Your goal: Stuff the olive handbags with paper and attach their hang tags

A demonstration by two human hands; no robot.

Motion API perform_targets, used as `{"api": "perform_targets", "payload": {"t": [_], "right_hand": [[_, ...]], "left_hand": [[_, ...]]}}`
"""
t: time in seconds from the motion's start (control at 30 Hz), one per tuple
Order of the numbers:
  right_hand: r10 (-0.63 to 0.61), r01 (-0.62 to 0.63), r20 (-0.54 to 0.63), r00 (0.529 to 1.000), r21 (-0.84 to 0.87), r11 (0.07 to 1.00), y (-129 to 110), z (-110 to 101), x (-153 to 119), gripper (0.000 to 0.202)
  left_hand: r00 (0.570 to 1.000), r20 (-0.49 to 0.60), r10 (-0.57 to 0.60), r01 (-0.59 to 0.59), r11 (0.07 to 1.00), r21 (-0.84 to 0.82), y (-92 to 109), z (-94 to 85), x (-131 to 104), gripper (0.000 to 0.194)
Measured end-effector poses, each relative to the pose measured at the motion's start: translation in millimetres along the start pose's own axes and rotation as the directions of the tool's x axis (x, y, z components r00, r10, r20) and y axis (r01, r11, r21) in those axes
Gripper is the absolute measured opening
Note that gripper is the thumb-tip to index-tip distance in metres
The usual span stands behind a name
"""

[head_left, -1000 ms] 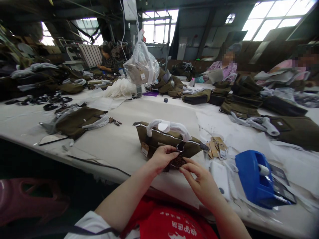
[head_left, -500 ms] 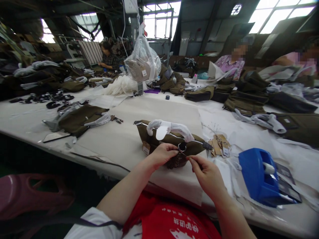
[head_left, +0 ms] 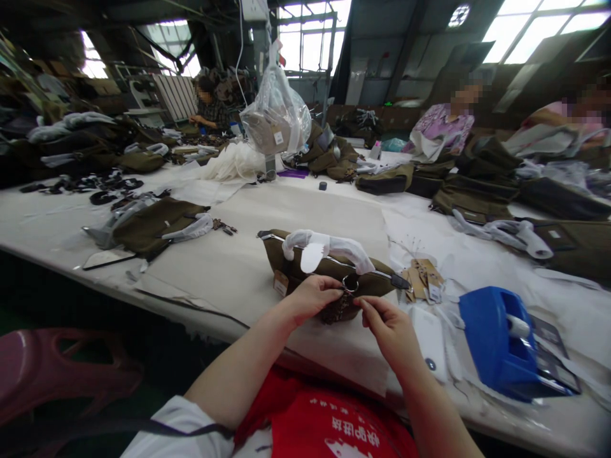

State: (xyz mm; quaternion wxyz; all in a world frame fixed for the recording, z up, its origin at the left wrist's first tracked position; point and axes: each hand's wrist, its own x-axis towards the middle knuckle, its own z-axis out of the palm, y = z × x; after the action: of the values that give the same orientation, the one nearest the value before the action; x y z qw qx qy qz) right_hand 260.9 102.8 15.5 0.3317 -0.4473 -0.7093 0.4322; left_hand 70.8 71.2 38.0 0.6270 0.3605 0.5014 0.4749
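Observation:
An olive-green handbag [head_left: 382,281] stands upright before me, its handles wrapped in white [head_left: 351,248] and a silver zipper along its top. A metal ring [head_left: 350,284] hangs on its near side, with a dark patterned charm [head_left: 338,310] below it. My left hand [head_left: 315,296] pinches at the charm's top, just left of the ring. Thumb and forefinger of my right hand [head_left: 384,319] are pressed together at the charm's right side. What exactly each fingertip pinches is too small to make out. A brown tag [head_left: 280,284] hangs at the bag's left.
A blue tape dispenser [head_left: 494,343], a white phone [head_left: 428,343] and brown tags [head_left: 422,280] lie to the right. Another olive bag [head_left: 157,226] lies left. A plastic-wrapped bag [head_left: 274,124] hangs from a post. People sit across the table; a pink stool [head_left: 28,369] stands lower left.
My right hand has shifted slightly left, closer to the charm, and its forearm has moved left, uncovering more of the white phone. The view has shifted slightly.

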Motion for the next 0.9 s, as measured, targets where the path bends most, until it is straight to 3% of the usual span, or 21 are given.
{"api": "perform_targets", "payload": {"t": [0.17, 0.57, 0.77, 0.9], "right_hand": [[0.043, -0.043, 0.006, 0.999, 0.119, 0.992, 4, 4, -1, 0.041], [0.050, -0.047, -0.029, 0.998, 0.099, 0.994, 0, 4, -1, 0.038], [0.006, -0.005, -0.031, 0.999, 0.052, 0.999, -7, 6, 1, 0.035], [-0.023, 0.024, -0.033, 0.999, 0.010, 1.000, -11, 7, 3, 0.033]], "left_hand": [[0.997, 0.055, -0.045, 0.045, 0.999, 0.002, -1, -3.2, 0, 0.041], [1.000, 0.018, -0.015, 0.016, 0.999, -0.049, -4, -0.1, 1, 0.035], [0.998, -0.004, 0.066, -0.066, 0.998, -0.008, -8, 2.6, 2, 0.023], [0.989, -0.020, 0.149, -0.145, 0.982, 0.122, -15, 4.8, 4, 0.021]]}}
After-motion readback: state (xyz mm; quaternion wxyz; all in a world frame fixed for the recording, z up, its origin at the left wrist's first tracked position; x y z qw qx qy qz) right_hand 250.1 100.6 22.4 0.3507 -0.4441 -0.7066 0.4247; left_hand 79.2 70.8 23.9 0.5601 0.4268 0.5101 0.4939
